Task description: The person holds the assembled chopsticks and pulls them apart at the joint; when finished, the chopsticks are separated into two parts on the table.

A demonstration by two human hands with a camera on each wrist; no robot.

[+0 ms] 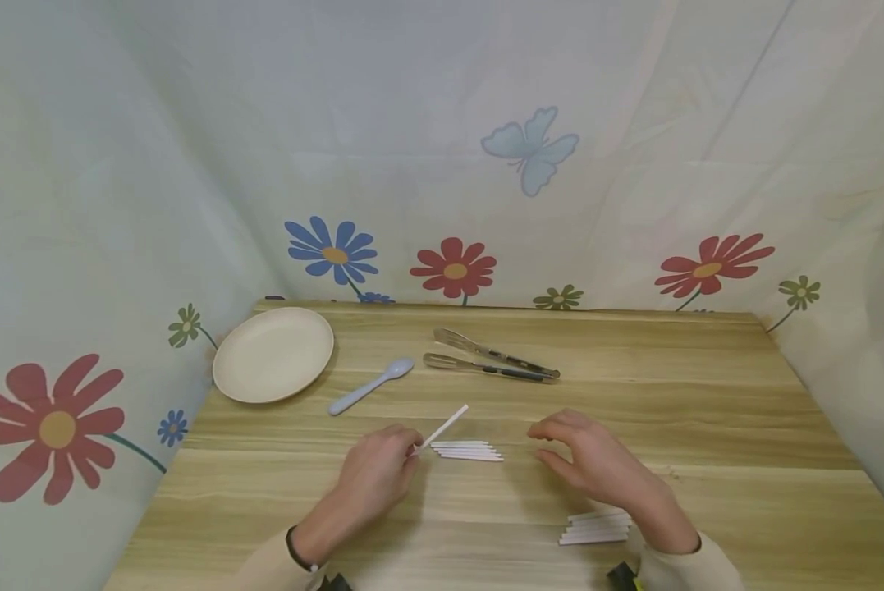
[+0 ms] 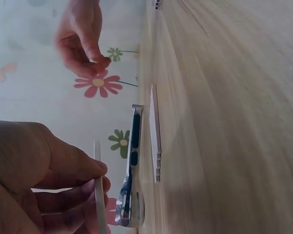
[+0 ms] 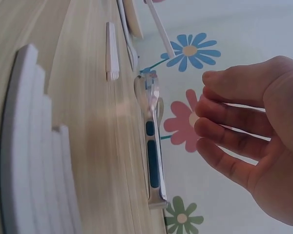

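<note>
My left hand (image 1: 377, 469) pinches a thin white stick (image 1: 447, 428) between thumb and fingertips, holding it slanted above the table. Just right of that hand lies a row of several white sticks (image 1: 467, 451), side by side on the wood. My right hand (image 1: 588, 456) hovers to the right of this row, fingers relaxed and slightly bent with nothing in them. Beneath the right forearm is a second group of white sticks (image 1: 594, 528), partly covered by the wrist. In the right wrist view the right hand's fingers (image 3: 224, 117) are apart from everything.
A pair of metal tongs (image 1: 496, 359) with dark handles lies spread at the table's centre back. Left of it are a pale blue spoon (image 1: 371, 386) and a round cream plate (image 1: 273, 355) by the left edge. A flowered curtain (image 1: 412, 164) surrounds the wooden table (image 1: 707, 394).
</note>
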